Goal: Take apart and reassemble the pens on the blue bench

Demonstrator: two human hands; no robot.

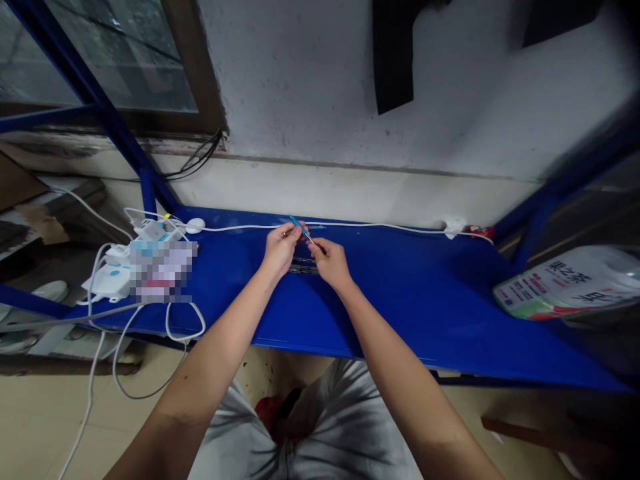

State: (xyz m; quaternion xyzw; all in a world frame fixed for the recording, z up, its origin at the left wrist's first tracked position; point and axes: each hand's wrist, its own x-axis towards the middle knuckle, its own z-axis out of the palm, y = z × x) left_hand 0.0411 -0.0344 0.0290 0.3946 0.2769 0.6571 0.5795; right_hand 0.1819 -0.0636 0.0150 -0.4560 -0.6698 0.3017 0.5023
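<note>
Both hands meet over the middle of the blue shelf. My left hand is closed on a slim blue pen, its upper end pointing up and to the left. The fingers of my right hand pinch the pen's thin metallic lower end; whether that is a separate piece I cannot tell. Several dark, slim pen-like pieces lie on the shelf between and below the hands. Behind the fingers rests another small light-blue piece, partly hidden.
White power strips with tangled cords crowd the left end, beside a pixelated item. One white cable runs along the back edge. At the right lies a large labelled plastic bottle. Blue frame posts rise at both sides.
</note>
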